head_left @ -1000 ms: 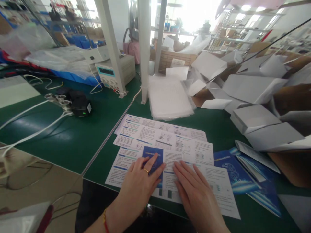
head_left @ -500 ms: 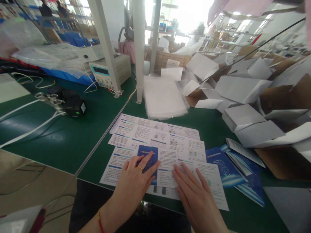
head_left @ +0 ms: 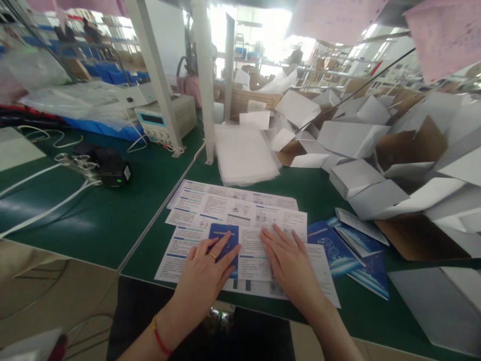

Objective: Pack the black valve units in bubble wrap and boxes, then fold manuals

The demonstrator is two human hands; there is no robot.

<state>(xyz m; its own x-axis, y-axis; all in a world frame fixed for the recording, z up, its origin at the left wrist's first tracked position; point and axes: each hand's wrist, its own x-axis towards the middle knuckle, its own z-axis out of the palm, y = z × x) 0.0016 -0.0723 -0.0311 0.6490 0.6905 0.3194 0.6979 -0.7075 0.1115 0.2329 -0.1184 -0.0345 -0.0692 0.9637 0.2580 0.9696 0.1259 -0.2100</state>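
Note:
Several printed instruction sheets [head_left: 240, 213] lie overlapped on the green table [head_left: 112, 220] in front of me. My left hand [head_left: 205, 271], with a ring and a red wrist cord, lies flat with fingers spread on the nearest sheet, over its blue panel [head_left: 222, 239]. My right hand [head_left: 289, 263] rests flat beside it on the same sheet, fingers stretched out. Neither hand holds anything.
Blue folded leaflets [head_left: 353, 253] lie to the right of the sheets. Behind them is a heap of white cardboard boxes [head_left: 361, 183]. A stack of clear bags [head_left: 244, 155] sits past the sheets by a white post [head_left: 203, 80]. A black device [head_left: 112, 173] with white cables and a power supply [head_left: 165, 120] stand at left.
The view has tilted up and shifted slightly. My right hand has slid forward over the sheet, away from me. My left hand stays flat on the blue panel.

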